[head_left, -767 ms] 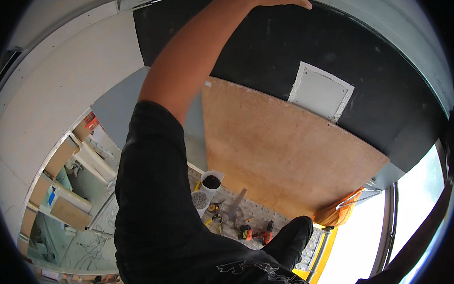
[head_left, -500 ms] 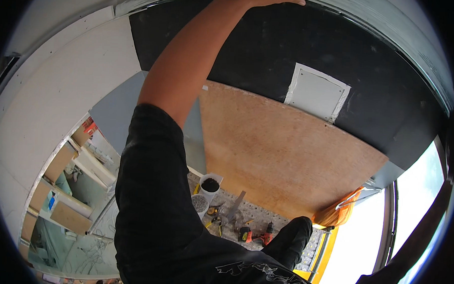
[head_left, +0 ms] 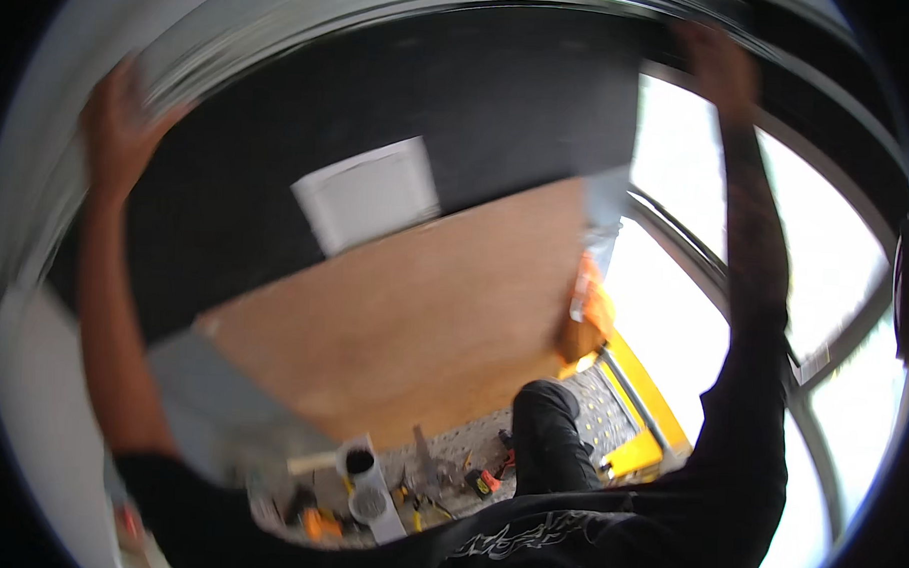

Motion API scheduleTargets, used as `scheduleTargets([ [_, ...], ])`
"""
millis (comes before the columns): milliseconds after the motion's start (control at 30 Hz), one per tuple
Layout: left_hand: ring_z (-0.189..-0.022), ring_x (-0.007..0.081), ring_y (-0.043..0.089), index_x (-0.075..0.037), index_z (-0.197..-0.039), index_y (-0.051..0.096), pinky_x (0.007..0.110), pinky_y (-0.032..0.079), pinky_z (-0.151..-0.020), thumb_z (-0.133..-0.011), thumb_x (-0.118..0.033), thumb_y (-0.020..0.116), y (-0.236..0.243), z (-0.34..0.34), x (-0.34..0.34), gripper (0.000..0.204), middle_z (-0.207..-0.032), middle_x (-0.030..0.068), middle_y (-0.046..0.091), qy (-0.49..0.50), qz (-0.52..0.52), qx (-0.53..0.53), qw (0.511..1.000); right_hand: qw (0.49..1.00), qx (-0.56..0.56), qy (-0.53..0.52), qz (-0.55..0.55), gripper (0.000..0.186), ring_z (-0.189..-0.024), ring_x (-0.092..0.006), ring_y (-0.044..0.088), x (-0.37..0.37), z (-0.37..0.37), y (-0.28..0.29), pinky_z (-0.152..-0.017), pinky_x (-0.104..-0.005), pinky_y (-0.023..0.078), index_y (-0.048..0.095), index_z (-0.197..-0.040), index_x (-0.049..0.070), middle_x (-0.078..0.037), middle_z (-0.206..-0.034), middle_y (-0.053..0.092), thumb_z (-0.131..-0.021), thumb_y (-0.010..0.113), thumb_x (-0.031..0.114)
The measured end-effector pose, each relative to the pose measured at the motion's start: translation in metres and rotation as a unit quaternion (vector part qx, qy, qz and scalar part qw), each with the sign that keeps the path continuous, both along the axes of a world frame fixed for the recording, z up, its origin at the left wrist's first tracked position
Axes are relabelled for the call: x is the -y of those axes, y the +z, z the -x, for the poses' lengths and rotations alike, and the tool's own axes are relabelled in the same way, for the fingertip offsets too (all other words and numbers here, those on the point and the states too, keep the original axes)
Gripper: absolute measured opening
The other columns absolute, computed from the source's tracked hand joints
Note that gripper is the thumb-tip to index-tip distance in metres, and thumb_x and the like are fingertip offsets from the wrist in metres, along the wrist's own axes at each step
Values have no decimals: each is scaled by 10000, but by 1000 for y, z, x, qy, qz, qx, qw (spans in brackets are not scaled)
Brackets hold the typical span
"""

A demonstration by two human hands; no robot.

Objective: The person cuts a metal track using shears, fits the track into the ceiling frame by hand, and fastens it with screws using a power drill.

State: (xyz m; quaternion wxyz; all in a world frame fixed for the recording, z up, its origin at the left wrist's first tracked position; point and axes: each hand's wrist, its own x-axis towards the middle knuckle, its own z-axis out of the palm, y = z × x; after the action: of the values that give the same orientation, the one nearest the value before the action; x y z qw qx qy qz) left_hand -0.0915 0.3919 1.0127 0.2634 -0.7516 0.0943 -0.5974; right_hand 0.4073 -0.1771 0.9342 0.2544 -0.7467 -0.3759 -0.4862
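Both my arms are raised toward a long pale grey metal strip (head_left: 283,40) that curves along the top of the view. My left hand (head_left: 125,127) is at its left part, thumb spread from the fingers, the palm against or just beside the strip; the contact is blurred. Near the strip's right end is my right hand (head_left: 720,68), its fingers smeared by motion, so its grip cannot be made out. Below the strip runs a black wall panel (head_left: 521,106) with a white square plate (head_left: 369,196) on it.
A brown wooden board (head_left: 403,322) stands under the black panel. On the speckled platform lie a red-and-black drill (head_left: 483,482), other tools and white buckets (head_left: 360,461). An orange cloth (head_left: 592,304) hangs by a yellow railing (head_left: 651,391); bright windows (head_left: 675,282) are at right.
My view has swung to the right, so the panel and board shift left. My left hand now appears at the upper left instead of the top middle. My right arm and hand have come into view.
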Motion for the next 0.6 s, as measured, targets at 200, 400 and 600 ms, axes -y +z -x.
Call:
scheduleTargets([
  [200, -1200, 336, 591, -48, -1404, 484, 435, 516, -975, -780, -246, 853, 4, 3, -29, 752, -1291, 166, 597, 163, -13, 31, 986, 981, 106, -49, -158, 287, -889, -302, 697, -24, 41, -5, -802, -414, 535, 721, -979, 37, -125, -916, 739, -904, 672, 310],
  [400, -1216, 341, 578, -55, -1412, 477, 446, 480, -1009, -781, -235, 851, 7, 2, -21, 755, -1312, 163, 586, 142, -16, 32, 989, 981, 65, -14, -185, 259, -926, -295, 679, -20, 52, -4, -846, -405, 520, 706, -992, 7, -123, -970, 739, -936, 645, 253],
  [600, -1225, 346, 574, -41, -1407, 481, 442, 476, -1025, -791, -241, 843, 11, 12, -23, 742, -1328, 176, 582, 155, -27, 45, 987, 978, 67, 29, -196, 253, -946, -290, 671, -16, 50, -2, -877, -408, 501, 704, -996, -5, -120, -994, 741, -941, 642, 234],
])
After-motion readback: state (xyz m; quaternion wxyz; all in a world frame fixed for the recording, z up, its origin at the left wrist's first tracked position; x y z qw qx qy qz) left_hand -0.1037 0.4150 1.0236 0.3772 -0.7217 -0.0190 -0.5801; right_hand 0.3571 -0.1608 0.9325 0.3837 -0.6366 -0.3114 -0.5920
